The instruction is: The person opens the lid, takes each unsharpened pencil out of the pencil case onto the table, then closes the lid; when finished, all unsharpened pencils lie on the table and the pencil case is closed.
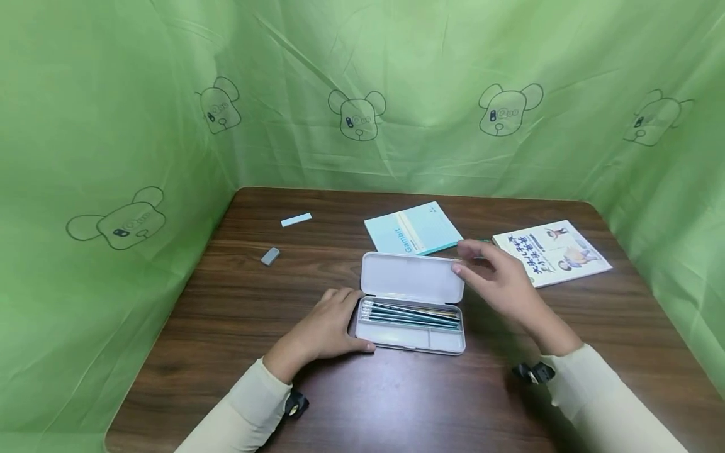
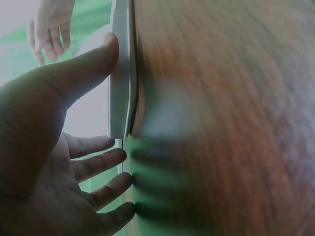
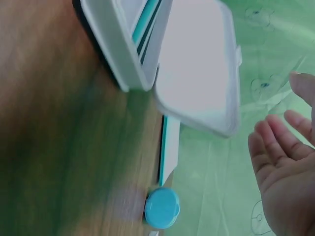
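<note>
A white pencil case (image 1: 411, 326) lies with its lid (image 1: 412, 277) raised at the back. Several dark green pencils (image 1: 410, 316) fill its rear compartment; the front tray is bare. My left hand (image 1: 331, 327) holds the case at its left end, thumb on the front wall (image 2: 123, 93) and spread fingers by the left side. Beside the lid's upper right corner hovers my right hand (image 1: 498, 277), fingers loosely bent and nothing in them. The right wrist view shows a gap between this hand (image 3: 288, 162) and the lid (image 3: 197, 64).
Behind the case lies a light blue notebook (image 1: 413, 228); a white illustrated book (image 1: 552, 253) is at the right. A grey eraser (image 1: 270, 256) and a pale blue strip (image 1: 296, 219) lie back left. A round turquoise object (image 3: 162, 207) shows near the notebook in the right wrist view.
</note>
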{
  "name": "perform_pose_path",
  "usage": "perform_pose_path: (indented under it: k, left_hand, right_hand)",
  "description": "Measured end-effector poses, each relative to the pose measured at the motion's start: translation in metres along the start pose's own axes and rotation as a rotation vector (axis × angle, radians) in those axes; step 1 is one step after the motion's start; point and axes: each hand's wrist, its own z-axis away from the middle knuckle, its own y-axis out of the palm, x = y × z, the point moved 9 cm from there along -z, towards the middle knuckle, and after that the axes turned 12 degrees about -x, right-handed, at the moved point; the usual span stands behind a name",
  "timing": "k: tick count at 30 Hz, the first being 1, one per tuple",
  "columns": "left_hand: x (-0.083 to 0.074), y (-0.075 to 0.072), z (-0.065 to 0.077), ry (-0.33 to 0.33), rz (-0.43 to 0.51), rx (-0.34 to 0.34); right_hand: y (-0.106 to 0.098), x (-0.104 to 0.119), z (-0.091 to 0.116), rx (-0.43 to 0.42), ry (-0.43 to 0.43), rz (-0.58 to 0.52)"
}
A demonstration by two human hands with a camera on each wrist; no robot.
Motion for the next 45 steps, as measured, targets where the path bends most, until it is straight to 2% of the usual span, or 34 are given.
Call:
perform_pose_path:
  k: [2, 5, 9, 12, 27, 35, 39, 45]
  left_hand:
    - [0.000, -0.001, 0.000, 0.000, 0.004, -0.004]
    - [-0.001, -0.001, -0.001, -0.004, 0.008, -0.009]
    - [-0.002, -0.001, -0.001, -0.009, 0.017, -0.008]
    - [-0.003, -0.001, -0.001, -0.008, 0.027, -0.012]
    - [-0.006, -0.001, -0.002, -0.009, 0.042, -0.015]
    - [-0.006, -0.003, -0.003, -0.018, 0.041, -0.015]
    - [-0.006, -0.002, -0.003, -0.017, 0.035, -0.016]
    - [-0.006, 0.000, -0.003, -0.005, 0.035, -0.015]
  right_hand:
    - [0.002, 0.005, 0.010, 0.035, -0.008, -0.040]
    - [0.015, 0.007, 0.024, 0.154, -0.016, -0.054]
    - [0.035, 0.001, 0.041, 0.320, -0.008, -0.005]
    - [0.045, -0.005, 0.047, 0.382, -0.007, 0.038]
    - [0.069, -0.014, 0.050, 0.465, 0.031, 0.072]
    - [0.075, -0.011, 0.051, 0.513, -0.008, 0.130]
    - [0.076, -0.010, 0.052, 0.521, -0.014, 0.120]
    - [0.079, -0.010, 0.054, 0.546, 0.011, 0.033]
